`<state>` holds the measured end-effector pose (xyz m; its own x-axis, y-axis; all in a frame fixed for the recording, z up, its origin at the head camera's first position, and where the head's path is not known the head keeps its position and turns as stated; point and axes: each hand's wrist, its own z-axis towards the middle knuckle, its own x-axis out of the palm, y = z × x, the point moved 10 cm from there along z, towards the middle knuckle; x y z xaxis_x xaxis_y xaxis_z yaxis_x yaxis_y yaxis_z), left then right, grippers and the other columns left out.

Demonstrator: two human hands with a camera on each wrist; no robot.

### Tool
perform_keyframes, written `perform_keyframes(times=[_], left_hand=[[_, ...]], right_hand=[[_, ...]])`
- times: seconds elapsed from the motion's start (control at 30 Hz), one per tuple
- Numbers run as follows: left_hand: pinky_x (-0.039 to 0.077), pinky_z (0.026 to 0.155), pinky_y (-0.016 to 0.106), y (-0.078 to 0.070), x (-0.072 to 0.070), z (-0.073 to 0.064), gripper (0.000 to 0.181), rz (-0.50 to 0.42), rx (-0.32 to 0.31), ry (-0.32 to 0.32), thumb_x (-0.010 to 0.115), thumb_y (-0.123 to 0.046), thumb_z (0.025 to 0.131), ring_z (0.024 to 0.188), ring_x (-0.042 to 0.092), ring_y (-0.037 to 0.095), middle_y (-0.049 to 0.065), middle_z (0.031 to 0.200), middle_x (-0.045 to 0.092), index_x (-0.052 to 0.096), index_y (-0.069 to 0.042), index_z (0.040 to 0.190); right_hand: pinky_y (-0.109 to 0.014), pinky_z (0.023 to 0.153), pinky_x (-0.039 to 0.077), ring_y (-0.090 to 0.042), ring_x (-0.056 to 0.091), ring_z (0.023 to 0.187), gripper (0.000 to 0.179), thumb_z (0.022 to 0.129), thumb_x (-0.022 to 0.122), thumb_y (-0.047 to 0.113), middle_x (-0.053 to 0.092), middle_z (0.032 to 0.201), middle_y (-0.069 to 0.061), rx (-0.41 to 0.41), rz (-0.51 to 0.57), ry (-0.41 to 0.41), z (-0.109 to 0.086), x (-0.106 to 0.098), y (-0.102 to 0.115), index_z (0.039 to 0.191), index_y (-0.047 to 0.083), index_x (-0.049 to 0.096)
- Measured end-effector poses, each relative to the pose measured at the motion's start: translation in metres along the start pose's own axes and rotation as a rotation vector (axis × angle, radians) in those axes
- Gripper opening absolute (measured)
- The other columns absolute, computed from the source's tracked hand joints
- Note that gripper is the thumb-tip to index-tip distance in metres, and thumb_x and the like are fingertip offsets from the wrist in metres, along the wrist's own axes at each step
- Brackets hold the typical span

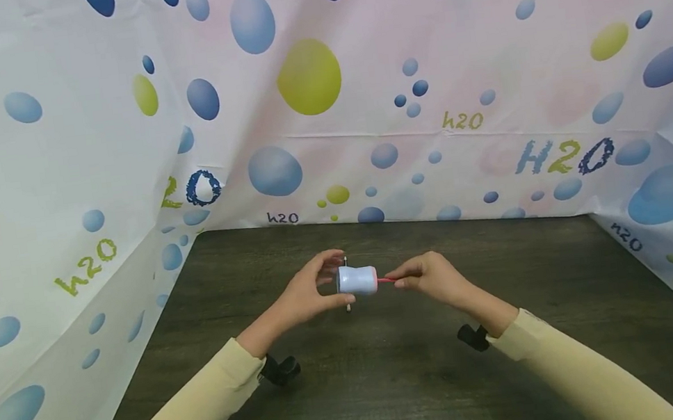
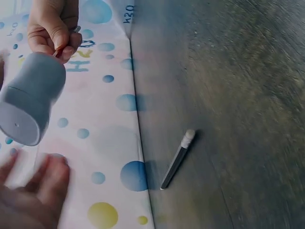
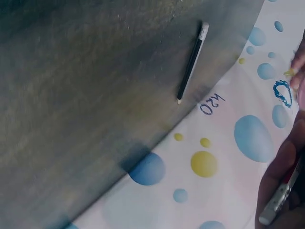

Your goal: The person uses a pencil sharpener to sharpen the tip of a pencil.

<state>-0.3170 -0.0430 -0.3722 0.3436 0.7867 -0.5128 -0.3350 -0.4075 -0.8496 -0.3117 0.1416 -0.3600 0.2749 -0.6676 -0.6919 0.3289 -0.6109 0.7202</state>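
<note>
A light blue, waisted pencil sharpener with a pink end is held level above the table. My right hand pinches a red pencil whose front end is in the sharpener's pink end. In the right wrist view, the pencil's white eraser sticks out past the fingers. My left hand spreads thumb and fingers around the sharpener's wide end; the left wrist view shows a gap between its blurred fingers and the sharpener. Behind the sharpener, a black pencil with a white eraser lies on the table.
The dark wooden table stretches under both arms. A white sheet printed with bubbles and H2O lettering walls off its back and sides. Black camera mounts are strapped at both wrists.
</note>
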Motion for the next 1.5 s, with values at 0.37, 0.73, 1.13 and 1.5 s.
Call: perform_keyframes(times=[0.37,0.73,1.13,1.5], left_hand=[[0.061,0.084,0.048,0.032,0.002,-0.004,0.056,-0.179,-0.284,0.050,0.057,-0.044,0.099,0.093,0.073,0.036,0.021,0.100,0.074,0.067,0.008,0.116],[0.062,0.083,0.037,0.024,-0.007,-0.001,0.039,-0.059,-0.173,0.016,0.074,-0.017,0.089,0.100,0.071,0.024,0.021,0.115,0.071,0.067,0.005,0.120],[0.056,0.095,0.047,-0.006,0.002,-0.006,0.053,0.180,0.076,-0.022,0.087,-0.016,0.074,0.110,0.067,0.028,0.010,0.121,0.070,0.067,-0.008,0.122],[0.053,0.101,0.046,0.018,-0.002,0.001,0.062,-0.045,-0.145,0.040,0.061,-0.044,0.097,0.120,0.063,0.034,0.019,0.131,0.063,0.049,-0.003,0.142]], right_hand=[[-0.025,0.066,0.058,-0.024,0.074,0.089,0.021,0.088,0.068,0.001,0.077,0.103,-0.015,-0.145,-0.174,-0.126,-0.005,-0.004,0.022,0.107,0.005,0.077],[-0.021,0.060,0.052,-0.019,0.072,0.082,0.018,0.089,0.068,0.001,0.077,0.099,-0.016,-0.100,-0.171,-0.031,0.005,0.006,0.020,0.104,0.004,0.078],[-0.037,0.071,0.057,-0.013,0.061,0.072,0.026,0.095,0.061,0.005,0.072,0.103,-0.026,0.168,0.191,0.263,0.007,0.024,-0.023,0.115,-0.009,0.069],[-0.034,0.075,0.060,-0.027,0.072,0.099,0.021,0.093,0.066,0.009,0.074,0.111,-0.018,-0.020,-0.038,-0.011,0.001,0.000,0.003,0.112,0.005,0.075]])
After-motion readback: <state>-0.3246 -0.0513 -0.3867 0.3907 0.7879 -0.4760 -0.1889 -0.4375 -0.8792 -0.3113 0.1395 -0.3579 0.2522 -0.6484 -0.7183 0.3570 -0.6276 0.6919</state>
